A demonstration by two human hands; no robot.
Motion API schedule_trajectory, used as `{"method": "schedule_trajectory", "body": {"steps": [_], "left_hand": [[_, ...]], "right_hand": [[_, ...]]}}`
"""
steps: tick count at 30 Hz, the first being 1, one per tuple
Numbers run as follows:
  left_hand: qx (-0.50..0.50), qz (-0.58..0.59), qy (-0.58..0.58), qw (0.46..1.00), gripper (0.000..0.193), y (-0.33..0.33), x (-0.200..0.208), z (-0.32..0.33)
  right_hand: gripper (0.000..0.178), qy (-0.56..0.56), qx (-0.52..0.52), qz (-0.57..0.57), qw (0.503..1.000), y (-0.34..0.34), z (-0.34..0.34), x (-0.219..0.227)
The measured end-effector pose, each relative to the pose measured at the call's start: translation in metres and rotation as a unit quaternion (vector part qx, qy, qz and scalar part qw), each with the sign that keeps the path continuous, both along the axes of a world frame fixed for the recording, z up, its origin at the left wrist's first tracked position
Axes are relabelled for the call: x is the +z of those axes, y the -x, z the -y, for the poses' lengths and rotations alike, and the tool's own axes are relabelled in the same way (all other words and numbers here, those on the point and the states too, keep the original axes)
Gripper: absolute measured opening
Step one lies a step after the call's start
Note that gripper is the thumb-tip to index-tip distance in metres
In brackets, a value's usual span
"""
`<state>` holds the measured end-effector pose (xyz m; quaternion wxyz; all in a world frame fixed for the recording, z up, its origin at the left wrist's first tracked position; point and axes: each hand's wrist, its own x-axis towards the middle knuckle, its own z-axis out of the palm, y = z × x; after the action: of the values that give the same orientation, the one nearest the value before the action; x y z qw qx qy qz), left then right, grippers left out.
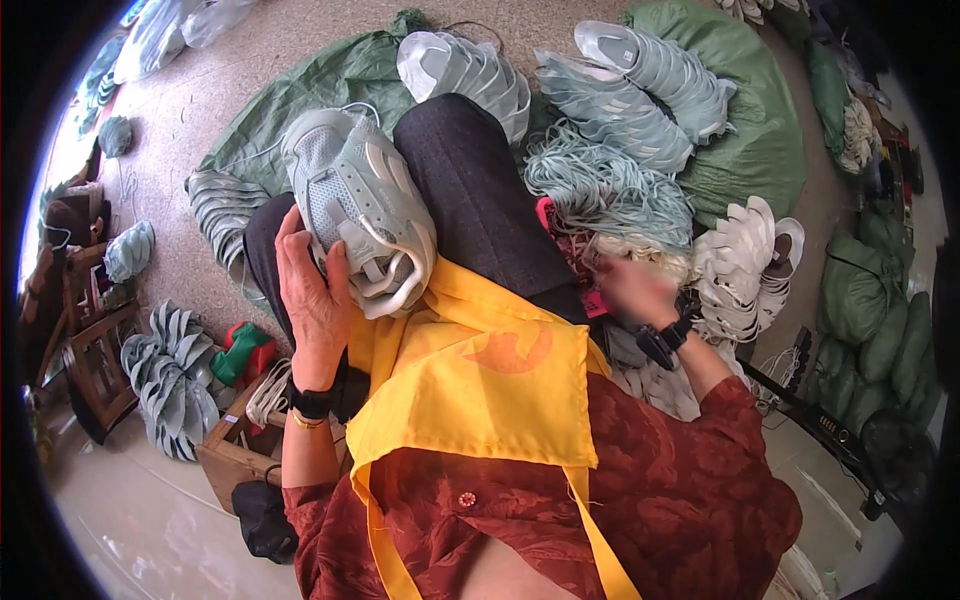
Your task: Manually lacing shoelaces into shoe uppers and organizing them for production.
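A pale grey-green sneaker [345,165] with white trim lies across my left thigh, its toe turned away from me. My left hand [312,290] grips its near left side, the thumb toward the shoe and the fingers along the outer edge. A thin light lace trails from the far end. Off to the right, my right hand [637,293] reaches down beside my right leg to a cream-coloured bundle [640,258]. Blur covers its fingers, so I cannot see what they grasp. Pale blue laces [605,185] lie in a tangled heap just beyond it.
Stacked shoe pieces [660,85] lie on a green sack [755,120] ahead right, with another stack [465,80] ahead. White pieces [745,265] sit right. At left are grey pieces [170,380] and a wooden box [225,455]. A black stand [825,425] is at right.
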<state>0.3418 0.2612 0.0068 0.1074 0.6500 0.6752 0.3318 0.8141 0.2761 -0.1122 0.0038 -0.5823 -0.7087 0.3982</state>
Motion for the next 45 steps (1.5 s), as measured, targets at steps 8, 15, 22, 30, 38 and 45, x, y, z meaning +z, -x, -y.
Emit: {"method": "schedule_trajectory", "body": {"steps": [8, 15, 22, 30, 38, 45], "left_hand": [[0.0, 0.021, 0.011, 1.0, 0.021, -0.003, 0.002, -0.002], [-0.006, 0.003, 0.013, 1.0, 0.023, 0.001, 0.001, -0.001], [0.008, 0.005, 0.028, 1.0, 0.02, -0.003, 0.003, -0.002], [0.014, -0.007, 0.025, 1.0, 0.022, -0.006, 0.004, -0.002], [0.026, 0.002, 0.036, 0.999, 0.024, -0.006, 0.003, -0.001], [0.022, 0.015, 0.021, 0.999, 0.018, -0.007, 0.007, -0.002]], "right_hand": [[0.019, 0.188, -0.015, 0.136, 0.973, -0.102, 0.101, -0.047], [0.019, -0.012, -0.215, -0.142, 0.966, -0.011, 0.0, -0.119], [0.024, -0.119, -0.238, -0.086, 0.96, 0.019, -0.089, -0.173], [0.026, -0.203, -0.214, 0.02, 0.955, 0.032, -0.129, -0.177], [0.02, 0.055, -0.393, -0.305, 0.866, 0.034, -0.128, -0.138], [0.02, 0.093, -0.332, -0.389, 0.854, 0.053, -0.155, -0.033]]}}
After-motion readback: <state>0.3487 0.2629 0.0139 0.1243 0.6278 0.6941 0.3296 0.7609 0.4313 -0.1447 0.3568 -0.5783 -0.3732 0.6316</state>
